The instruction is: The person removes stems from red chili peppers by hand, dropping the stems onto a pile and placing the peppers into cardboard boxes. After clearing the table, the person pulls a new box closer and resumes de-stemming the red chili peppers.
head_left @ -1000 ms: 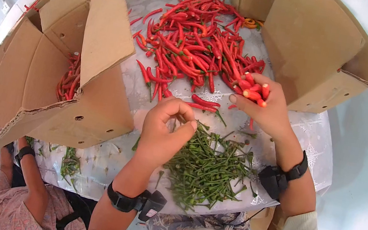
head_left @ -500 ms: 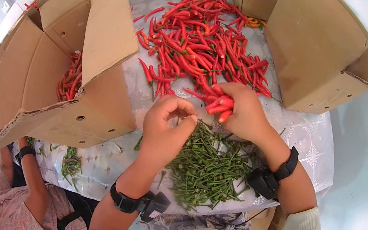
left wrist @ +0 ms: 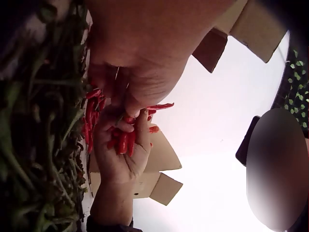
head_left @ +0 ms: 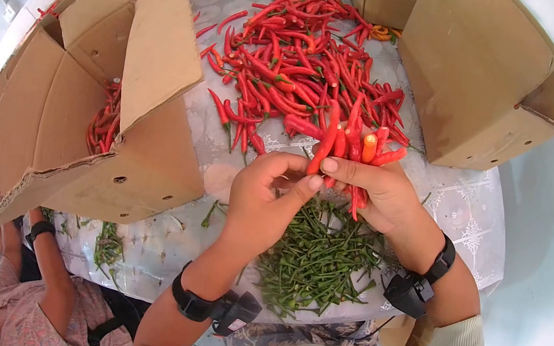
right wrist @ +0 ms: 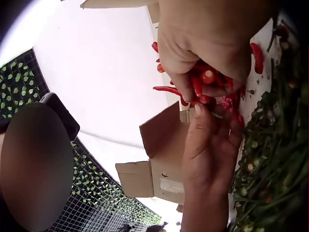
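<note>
Spanning most of the head view: table cover (head_left: 478, 227), white with a pale pattern, red chilli heap (head_left: 301, 59) on its far half. Using that heap as reference for everything below.

Left cardboard box (head_left: 140, 171): left of the heap and nearer the person, flaps up, more red chillies (head_left: 105, 124) inside. Right cardboard box (head_left: 464, 80): right of the heap, just beside it, flap sticking out toward the near side.

Second person (head_left: 50, 303): well left of the heap, on the near side past the left box; patterned top, black wrist strap.

Green stem pile (head_left: 317, 262): near side of the heap, bare cover between the two, loose stems scattered round it. Small stem clump (head_left: 107, 247): near side too, farther left.

Hands: both sit at the heap's near edge, over the far end of the stem pile. Right hand (head_left: 395, 197) grips a chilli bunch (head_left: 359, 147), tips and ends pointing different ways, some ends pale and stemless. Left hand (head_left: 262, 193) pinches with thumb and index at the lower end of one red chilli (head_left: 327, 141); right thumb presses the same chilli. It stands roughly upright at the bunch's left side. Exact contact at that end is partly hidden by fingers, wrist views included.

Smallest: few orange chillies (head_left: 383, 33) at the heap's far right edge, by the right box.
</note>
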The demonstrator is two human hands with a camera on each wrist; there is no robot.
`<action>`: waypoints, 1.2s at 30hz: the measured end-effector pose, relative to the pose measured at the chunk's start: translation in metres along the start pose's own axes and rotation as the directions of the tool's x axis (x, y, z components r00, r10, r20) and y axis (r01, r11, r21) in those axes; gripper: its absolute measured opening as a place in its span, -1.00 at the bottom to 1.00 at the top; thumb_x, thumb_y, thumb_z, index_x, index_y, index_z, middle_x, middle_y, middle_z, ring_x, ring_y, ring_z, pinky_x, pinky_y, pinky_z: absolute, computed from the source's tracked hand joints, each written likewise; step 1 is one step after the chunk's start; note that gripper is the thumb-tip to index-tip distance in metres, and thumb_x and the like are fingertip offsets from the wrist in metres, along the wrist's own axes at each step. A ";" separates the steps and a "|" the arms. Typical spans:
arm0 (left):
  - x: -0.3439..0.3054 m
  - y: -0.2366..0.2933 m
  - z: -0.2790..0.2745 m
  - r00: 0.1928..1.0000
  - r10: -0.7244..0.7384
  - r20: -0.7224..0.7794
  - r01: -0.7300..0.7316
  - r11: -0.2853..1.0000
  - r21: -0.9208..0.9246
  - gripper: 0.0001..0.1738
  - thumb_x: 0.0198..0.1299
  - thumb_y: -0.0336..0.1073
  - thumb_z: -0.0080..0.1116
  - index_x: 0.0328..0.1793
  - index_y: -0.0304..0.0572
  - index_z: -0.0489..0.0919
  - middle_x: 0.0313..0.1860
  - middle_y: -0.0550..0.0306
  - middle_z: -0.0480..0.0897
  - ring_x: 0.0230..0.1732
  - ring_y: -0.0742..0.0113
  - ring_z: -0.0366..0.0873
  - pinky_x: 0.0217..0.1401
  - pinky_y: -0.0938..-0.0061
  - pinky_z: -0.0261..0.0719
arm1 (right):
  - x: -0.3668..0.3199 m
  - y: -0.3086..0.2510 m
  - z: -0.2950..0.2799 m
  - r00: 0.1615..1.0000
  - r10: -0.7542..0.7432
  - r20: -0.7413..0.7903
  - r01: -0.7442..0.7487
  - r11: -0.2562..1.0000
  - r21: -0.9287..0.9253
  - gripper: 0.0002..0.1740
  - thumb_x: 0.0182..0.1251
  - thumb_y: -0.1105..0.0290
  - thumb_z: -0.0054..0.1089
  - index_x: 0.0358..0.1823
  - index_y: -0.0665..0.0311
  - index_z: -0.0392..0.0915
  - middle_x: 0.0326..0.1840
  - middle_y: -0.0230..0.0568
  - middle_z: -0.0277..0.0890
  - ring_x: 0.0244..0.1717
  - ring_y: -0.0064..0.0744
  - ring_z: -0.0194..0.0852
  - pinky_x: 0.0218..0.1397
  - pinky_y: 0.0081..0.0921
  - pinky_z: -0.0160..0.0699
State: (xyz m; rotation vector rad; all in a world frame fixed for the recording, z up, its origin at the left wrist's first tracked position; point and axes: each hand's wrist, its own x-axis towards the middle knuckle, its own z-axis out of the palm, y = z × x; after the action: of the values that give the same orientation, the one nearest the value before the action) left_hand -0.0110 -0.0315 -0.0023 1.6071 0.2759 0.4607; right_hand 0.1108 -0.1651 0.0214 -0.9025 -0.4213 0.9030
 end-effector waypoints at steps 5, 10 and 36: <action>0.000 0.004 0.001 0.993 -0.050 -0.106 0.044 0.998 -0.054 -0.74 0.30 -0.28 0.31 -0.04 -0.34 0.62 -0.24 0.14 0.68 -0.25 0.45 0.60 -0.12 0.55 0.55 | 0.003 -0.006 -0.008 0.980 -0.094 -0.177 0.074 0.990 -0.119 -0.58 0.22 0.49 0.43 0.09 0.25 0.48 -0.17 -0.40 0.55 -0.25 -0.60 0.51 -0.23 -0.58 0.53; -0.001 0.013 -0.006 0.989 0.058 -0.136 -0.011 0.947 0.322 -0.78 0.31 -0.29 0.29 -0.11 -0.32 0.62 -0.34 0.20 0.66 -0.31 0.49 0.59 -0.22 0.55 0.52 | 0.002 -0.014 -0.013 0.834 -0.501 -0.232 0.300 0.764 -0.571 -0.62 0.27 0.45 0.41 0.07 0.28 0.50 -0.15 -0.42 0.55 -0.20 -0.62 0.51 -0.22 -0.60 0.53; 0.001 0.018 -0.008 0.925 0.375 0.060 -0.350 0.779 0.520 -0.89 0.14 -0.36 0.32 -0.34 -0.22 0.62 -0.48 0.06 0.52 -0.37 0.05 0.45 -0.28 0.26 0.36 | -0.006 -0.010 -0.010 0.765 -0.356 0.536 0.581 0.023 -0.814 -0.46 -0.24 0.42 0.49 -0.09 0.21 0.56 -0.30 -0.13 0.56 -0.26 0.00 0.55 -0.23 -0.20 0.51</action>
State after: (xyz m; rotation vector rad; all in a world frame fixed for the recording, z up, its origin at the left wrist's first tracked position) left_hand -0.0153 -0.0258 0.0165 2.2071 0.1245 0.7701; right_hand 0.1186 -0.1774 0.0242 -1.6957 -1.5192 -0.1097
